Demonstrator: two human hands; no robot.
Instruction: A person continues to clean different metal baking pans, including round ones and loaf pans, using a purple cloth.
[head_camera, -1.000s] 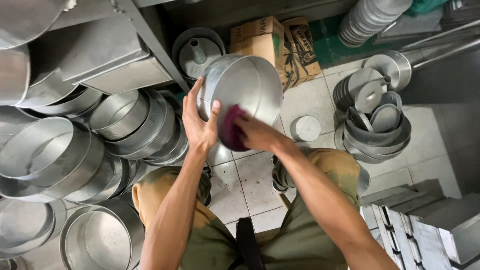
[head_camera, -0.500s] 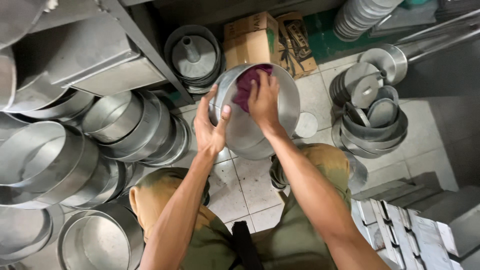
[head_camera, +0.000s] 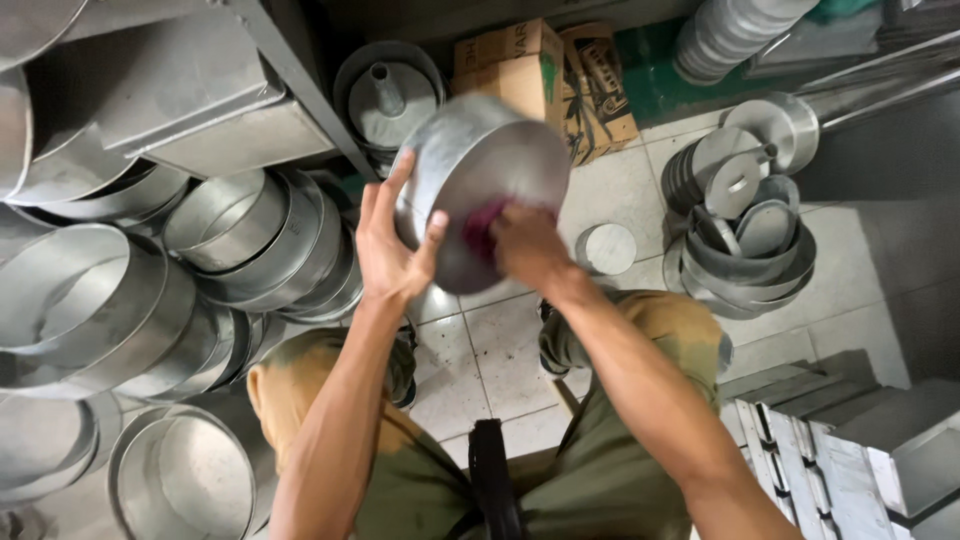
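A round shiny metal cake pan (head_camera: 490, 165) is held up in front of me, its flat base facing me. My left hand (head_camera: 390, 245) grips the pan's left rim, fingers spread over the side wall. Against the lower part of the base, my right hand (head_camera: 525, 245) presses a dark red cloth (head_camera: 482, 228). Both forearms reach up from the bottom of the view, above my knees in olive trousers.
Several round metal pans (head_camera: 120, 300) lie stacked at the left under a metal shelf (head_camera: 180, 90). A tube pan (head_camera: 390, 95) and cardboard boxes (head_camera: 540, 80) stand behind. More pans and lids (head_camera: 745, 230) pile at the right on the tiled floor (head_camera: 480, 350). Grey trays (head_camera: 850, 460) sit bottom right.
My right hand with the cloth has slid down from the pan's upper edge to its lower base. The pan has tilted and turned in my left hand.
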